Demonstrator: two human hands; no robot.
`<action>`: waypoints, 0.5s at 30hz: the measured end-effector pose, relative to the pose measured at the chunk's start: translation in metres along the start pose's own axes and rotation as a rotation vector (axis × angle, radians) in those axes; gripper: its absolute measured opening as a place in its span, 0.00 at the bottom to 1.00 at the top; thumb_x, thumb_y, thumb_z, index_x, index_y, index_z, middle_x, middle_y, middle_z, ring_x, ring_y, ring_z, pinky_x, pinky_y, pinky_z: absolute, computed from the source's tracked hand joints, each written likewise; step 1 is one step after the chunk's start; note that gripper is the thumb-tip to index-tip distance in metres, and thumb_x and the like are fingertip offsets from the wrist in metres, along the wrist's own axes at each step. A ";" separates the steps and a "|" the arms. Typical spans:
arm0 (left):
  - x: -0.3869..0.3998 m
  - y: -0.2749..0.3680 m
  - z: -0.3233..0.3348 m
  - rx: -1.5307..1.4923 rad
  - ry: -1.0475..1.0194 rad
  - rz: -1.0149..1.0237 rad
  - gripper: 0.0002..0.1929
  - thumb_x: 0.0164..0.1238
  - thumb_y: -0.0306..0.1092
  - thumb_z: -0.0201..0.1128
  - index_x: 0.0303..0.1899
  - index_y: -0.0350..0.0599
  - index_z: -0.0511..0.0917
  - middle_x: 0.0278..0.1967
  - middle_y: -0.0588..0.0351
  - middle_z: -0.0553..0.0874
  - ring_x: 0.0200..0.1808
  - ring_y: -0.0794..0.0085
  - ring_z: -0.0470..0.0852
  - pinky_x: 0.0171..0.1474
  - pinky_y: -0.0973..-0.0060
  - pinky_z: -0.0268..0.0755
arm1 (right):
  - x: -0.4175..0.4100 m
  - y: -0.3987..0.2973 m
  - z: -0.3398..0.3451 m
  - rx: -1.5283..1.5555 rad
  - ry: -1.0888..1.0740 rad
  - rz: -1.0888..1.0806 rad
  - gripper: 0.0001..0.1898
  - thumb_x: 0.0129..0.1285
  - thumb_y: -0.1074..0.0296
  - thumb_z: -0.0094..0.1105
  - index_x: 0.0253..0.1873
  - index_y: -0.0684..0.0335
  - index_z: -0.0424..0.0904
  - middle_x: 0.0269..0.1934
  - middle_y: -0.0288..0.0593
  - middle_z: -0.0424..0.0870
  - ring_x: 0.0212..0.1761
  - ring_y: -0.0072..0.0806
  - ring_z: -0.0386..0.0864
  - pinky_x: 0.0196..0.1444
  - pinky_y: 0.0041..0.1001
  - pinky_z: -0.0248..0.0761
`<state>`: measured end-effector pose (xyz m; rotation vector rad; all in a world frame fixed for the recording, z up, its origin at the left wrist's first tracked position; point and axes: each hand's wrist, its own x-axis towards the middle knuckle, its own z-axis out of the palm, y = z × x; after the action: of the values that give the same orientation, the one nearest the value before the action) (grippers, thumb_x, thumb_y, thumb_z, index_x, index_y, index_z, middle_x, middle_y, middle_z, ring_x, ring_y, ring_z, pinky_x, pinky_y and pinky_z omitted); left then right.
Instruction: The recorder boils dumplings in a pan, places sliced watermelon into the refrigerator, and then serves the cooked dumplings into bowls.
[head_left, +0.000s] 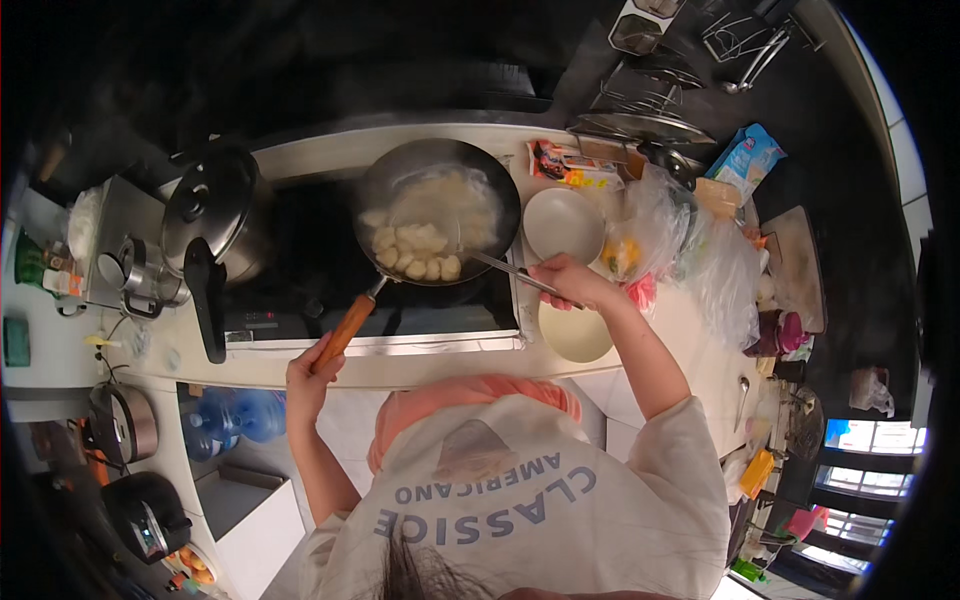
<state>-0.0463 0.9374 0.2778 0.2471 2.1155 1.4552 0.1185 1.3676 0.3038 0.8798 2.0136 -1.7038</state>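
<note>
A dark wok (495, 172) stands on the black glass cooktop (300, 247), with steam rising from it. Pale dumplings or balls (420, 251) lie in its cloudy liquid, bunched at the near side. My left hand (311, 375) grips the wooden handle (349, 330) of the wok. The metal handle of a skimmer or ladle (499, 264) is held in my right hand (574, 283); its head is in the wok and hard to make out. Beside that hand are a white bowl (562, 221) and, partly under the forearm, a pale yellow bowl (574, 334).
A lidded pressure cooker (217, 217) stands left of the wok, its black handle reaching over the counter edge. Plastic bags (712, 277), an orange food packet (574, 165) and a blue packet (748, 161) crowd the right. Pot lids (645, 126) stand in a rack behind them.
</note>
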 end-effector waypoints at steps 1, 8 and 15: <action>0.001 -0.001 -0.003 -0.010 -0.015 -0.005 0.26 0.64 0.27 0.71 0.64 0.36 0.77 0.35 0.63 0.83 0.29 0.83 0.73 0.34 0.83 0.69 | 0.000 0.001 0.006 0.008 0.006 -0.002 0.19 0.77 0.56 0.50 0.41 0.66 0.83 0.19 0.36 0.77 0.12 0.19 0.70 0.14 0.24 0.61; 0.005 0.005 -0.013 0.023 -0.075 -0.021 0.26 0.64 0.26 0.70 0.64 0.37 0.77 0.36 0.63 0.84 0.30 0.83 0.74 0.35 0.83 0.70 | -0.016 -0.001 0.023 0.159 -0.038 0.044 0.20 0.77 0.53 0.51 0.42 0.65 0.83 0.19 0.34 0.77 0.13 0.18 0.70 0.14 0.22 0.60; 0.008 0.010 -0.017 0.078 -0.094 -0.072 0.27 0.62 0.28 0.72 0.64 0.41 0.78 0.32 0.64 0.85 0.28 0.85 0.76 0.27 0.85 0.67 | -0.023 -0.001 0.045 0.313 -0.096 0.076 0.20 0.78 0.52 0.48 0.46 0.64 0.83 0.22 0.33 0.77 0.15 0.16 0.68 0.17 0.20 0.61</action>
<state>-0.0639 0.9314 0.2889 0.2616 2.0863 1.2964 0.1295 1.3186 0.3103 0.9383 1.6573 -2.0098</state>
